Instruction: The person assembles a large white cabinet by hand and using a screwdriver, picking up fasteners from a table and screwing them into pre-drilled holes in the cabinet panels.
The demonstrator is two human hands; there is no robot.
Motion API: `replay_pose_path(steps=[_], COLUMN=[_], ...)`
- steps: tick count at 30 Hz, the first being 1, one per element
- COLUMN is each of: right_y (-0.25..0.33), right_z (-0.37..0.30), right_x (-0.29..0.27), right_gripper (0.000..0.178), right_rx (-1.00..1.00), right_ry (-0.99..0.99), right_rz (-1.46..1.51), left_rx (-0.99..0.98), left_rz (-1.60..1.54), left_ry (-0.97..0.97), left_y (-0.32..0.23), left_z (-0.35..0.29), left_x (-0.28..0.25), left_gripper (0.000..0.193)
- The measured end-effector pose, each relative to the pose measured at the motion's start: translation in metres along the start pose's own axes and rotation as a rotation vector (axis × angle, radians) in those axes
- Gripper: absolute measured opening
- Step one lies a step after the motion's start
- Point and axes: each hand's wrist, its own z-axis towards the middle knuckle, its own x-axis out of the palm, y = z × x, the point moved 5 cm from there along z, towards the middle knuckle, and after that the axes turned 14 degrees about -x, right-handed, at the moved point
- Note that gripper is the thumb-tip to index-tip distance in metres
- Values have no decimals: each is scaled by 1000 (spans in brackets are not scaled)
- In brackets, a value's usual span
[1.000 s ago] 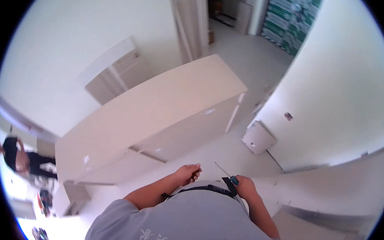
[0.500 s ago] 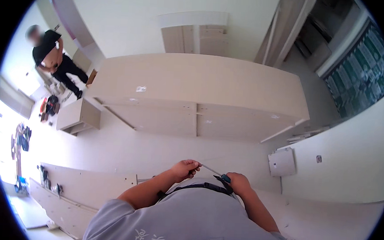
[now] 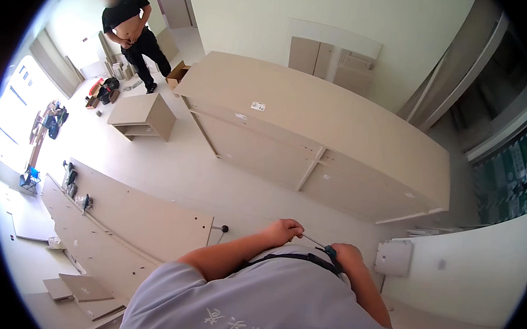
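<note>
Two hands share one screwdriver (image 3: pixel 314 240) in my view, held just in front of the grey shirt (image 3: pixel 256 291) on the near side, with the long beige cabinet (image 3: pixel 315 116) lying farther off: the right hand (image 3: pixel 348 258) is wrapped round the dark teal handle (image 3: pixel 330 252), and the left hand (image 3: pixel 285 231) pinches the slim shaft toward its left end, the tip hidden. I judge it light and rigid, hardly fragile, its smooth metal probably slippery, so I'd trust the handle for a firm hold and use left fingertips only to steady the shaft.
</note>
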Motion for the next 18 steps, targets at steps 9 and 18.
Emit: replay_pose_path(steps=[9, 18], right_y=[-87, -197], right_z=[-61, -139], right_x=[-23, -12], right_gripper=[28, 43], right_rx=[114, 359], right_ry=[-325, -732], right_rz=[485, 712], left_rx=[43, 92], left_rz=[-40, 50], left_ry=[190, 297], left_y=[-93, -206], left_z=[57, 139], left_x=[67, 189], left_gripper=[23, 19])
